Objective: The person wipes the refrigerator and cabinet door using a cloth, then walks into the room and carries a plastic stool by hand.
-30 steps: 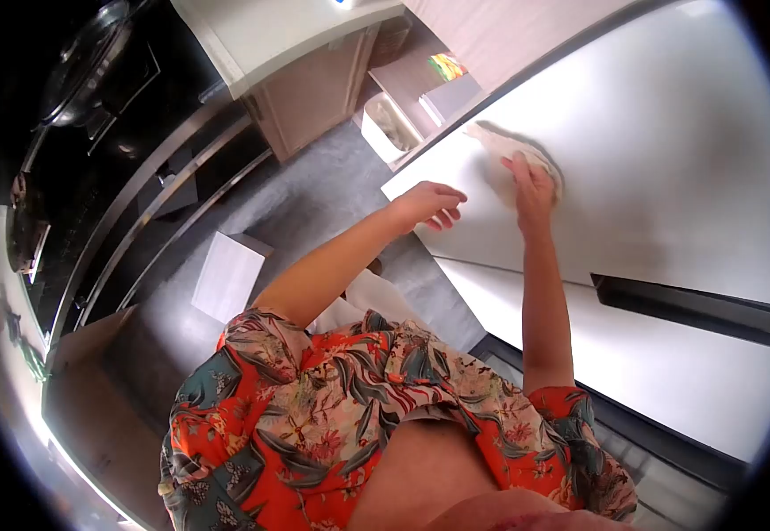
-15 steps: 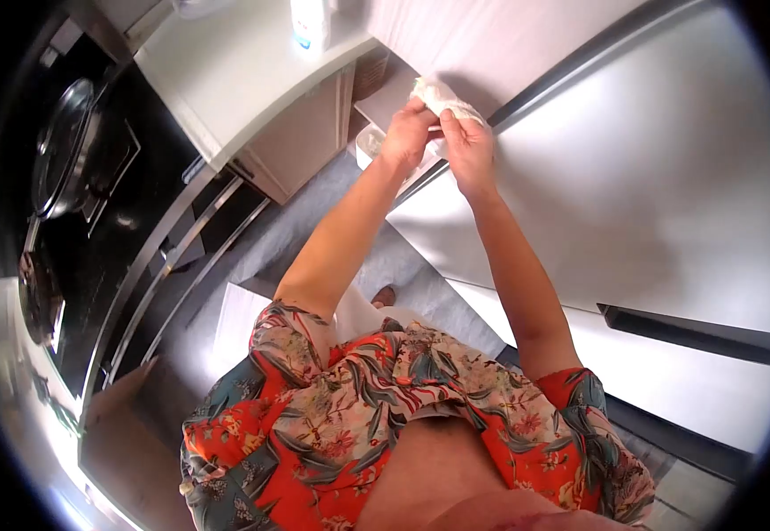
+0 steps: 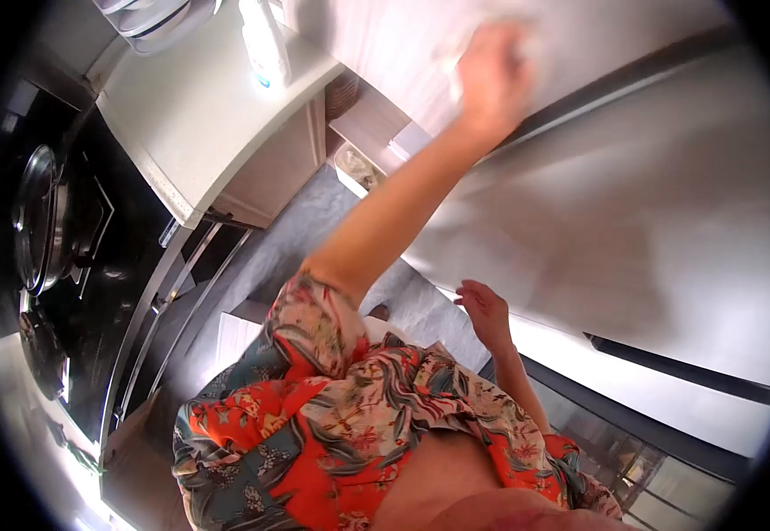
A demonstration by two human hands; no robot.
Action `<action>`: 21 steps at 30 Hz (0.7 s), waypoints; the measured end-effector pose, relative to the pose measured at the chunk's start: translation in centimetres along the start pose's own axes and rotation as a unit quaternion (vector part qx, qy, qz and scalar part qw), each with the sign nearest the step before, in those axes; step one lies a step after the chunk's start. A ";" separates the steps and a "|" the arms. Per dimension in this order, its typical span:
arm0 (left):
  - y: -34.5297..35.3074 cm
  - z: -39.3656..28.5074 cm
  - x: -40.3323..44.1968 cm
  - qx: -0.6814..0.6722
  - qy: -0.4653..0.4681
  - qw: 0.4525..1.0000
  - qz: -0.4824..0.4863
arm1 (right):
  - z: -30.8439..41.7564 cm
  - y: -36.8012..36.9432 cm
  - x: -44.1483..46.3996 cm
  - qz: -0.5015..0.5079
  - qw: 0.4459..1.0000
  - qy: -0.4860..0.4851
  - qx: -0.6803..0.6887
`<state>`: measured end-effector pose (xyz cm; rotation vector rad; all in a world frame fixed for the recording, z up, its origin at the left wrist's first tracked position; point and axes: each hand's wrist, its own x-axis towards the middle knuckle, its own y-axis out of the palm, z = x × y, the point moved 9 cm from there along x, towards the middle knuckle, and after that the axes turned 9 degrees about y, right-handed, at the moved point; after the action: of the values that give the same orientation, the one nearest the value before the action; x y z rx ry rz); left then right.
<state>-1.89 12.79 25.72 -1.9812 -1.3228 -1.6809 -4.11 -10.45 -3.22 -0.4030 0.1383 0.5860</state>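
Since half a second ago, the pale cloth [image 3: 450, 74] has passed from both hands to the left hand [image 3: 493, 78] alone and gone up the pale wood-grain panel [image 3: 385, 42]. From where I stand it seems to lie against that panel, the left fingers bunched over it, though blur hides the exact grip. I'd call the step in hand a wiping stroke; carrying it on would call for steady pressure and a fairly flat palm. Lower down, the right hand [image 3: 484, 317] has dropped away, empty, fingers loosely bent and partly spread, in front of the glossy white panel [image 3: 580, 221]. Farther off, a white bottle [image 3: 264, 44] stands on the counter [image 3: 181, 106], above a white bin [image 3: 346, 172].
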 end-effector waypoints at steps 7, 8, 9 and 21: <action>-1.3 -7.1 6.7 0.042 0.313 0.948 -0.035 | -3.7 -3.3 -3.4 -0.053 0.997 0.043 0.026; -1.2 -6.4 6.2 0.072 0.317 0.946 -0.015 | -3.9 -4.0 -4.3 -0.061 0.996 0.060 0.010; -1.1 -5.6 5.7 0.100 0.322 0.941 0.004 | -4.8 -4.7 -5.3 -0.054 0.996 0.062 0.020; -3.8 9.0 -8.0 0.191 -0.130 0.960 0.161 | -7.5 -7.4 -5.7 -0.022 0.995 0.092 -0.040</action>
<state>1.90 17.14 14.49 -2.0831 -1.2059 -0.9647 -4.76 -21.98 -6.26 -0.5365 0.2827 0.5110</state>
